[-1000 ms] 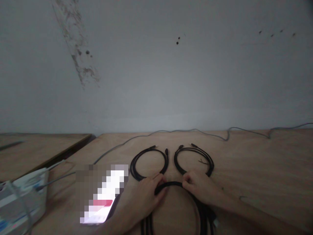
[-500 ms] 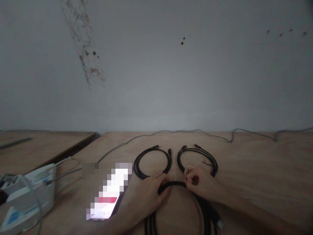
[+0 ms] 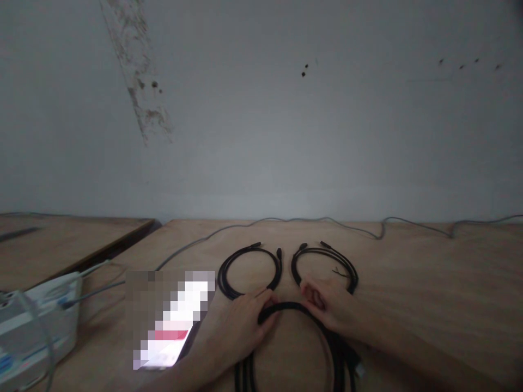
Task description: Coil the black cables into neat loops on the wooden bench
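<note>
A thick coil of black cable (image 3: 286,306) lies on the plywood table (image 3: 412,277) right in front of me, running down out of the bottom of the view. My left hand (image 3: 241,326) grips its upper arc. My right hand (image 3: 322,302) is curled closed just above that arc, with nothing visible in its fingers. Behind the hands lie two smaller black cable coils. The left one (image 3: 249,272) nearly touches my left hand, and the right one (image 3: 324,260) has thin bare wire ends (image 3: 340,271) and passes behind my right hand.
A phone (image 3: 171,321), partly pixelated, lies left of my left hand. A white device (image 3: 41,310) with grey leads sits at the far left, beside a separate wooden board (image 3: 61,245). A thin grey cable (image 3: 286,220) runs along the wall behind the table.
Over the last second my right hand has lifted off the thick coil's upper arc, and its fingers have curled closed. My left hand has stayed on the coil.
</note>
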Demonstrator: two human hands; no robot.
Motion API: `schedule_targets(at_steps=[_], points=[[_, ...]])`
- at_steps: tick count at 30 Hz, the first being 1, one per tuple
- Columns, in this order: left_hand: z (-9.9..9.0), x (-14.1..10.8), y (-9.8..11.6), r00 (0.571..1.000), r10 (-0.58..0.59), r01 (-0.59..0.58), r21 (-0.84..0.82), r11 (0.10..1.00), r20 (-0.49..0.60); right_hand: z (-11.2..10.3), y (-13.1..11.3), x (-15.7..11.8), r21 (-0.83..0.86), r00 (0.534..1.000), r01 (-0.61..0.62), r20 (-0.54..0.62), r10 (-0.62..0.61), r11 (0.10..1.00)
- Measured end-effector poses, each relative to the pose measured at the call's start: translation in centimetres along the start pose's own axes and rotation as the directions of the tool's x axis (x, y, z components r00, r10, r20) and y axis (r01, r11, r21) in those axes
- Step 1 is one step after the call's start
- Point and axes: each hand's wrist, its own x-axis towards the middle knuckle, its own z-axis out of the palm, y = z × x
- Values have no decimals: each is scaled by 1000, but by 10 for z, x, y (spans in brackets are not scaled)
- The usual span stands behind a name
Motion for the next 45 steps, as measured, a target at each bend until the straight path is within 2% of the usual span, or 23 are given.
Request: schedule_targets(at_steps=[5,9,14,20,23,27,32,37,41,45], points=[[-3,0,2,1000,-4,4,-12,1000,3,-9,7,2,-33,994,65,94,-62,997],[-4,0,2,1000,-5,5,-32,999,1,-18,4,3,-92,982,148,131,-135,985],[-2,0,0,1000,2,-2,-28,1000,-3,-24,8,3,-305,944,304,225,-242,902],[-3,0,1,1000,-7,7,-26,1000,6,-17,20,1,-450,934,348,247,-259,823],[-3,0,1,1000,-5,5,-13,1000,9,-15,18,1,-523,934,352,245,-259,776],[-2,1,1,1000,0,0,-2,1000,9,-18,10,1,-553,939,334,268,-216,764],[-3,2,1,1000,-6,7,-6,1000,20,-21,-4,-1,-526,951,259,286,-119,810],[-2,1,1,1000,-7,7,-1,1000,-2,-11,-6,-3,-473,966,177,250,-62,863],[-1,1,0,1000,-4,4,2,1000,-2,0,-5,-3,-413,977,-54,164,133,909],[0,1,0,1000,14,-14,3,1000,-10,5,-9,-2,-300,947,-285,61,317,910]])
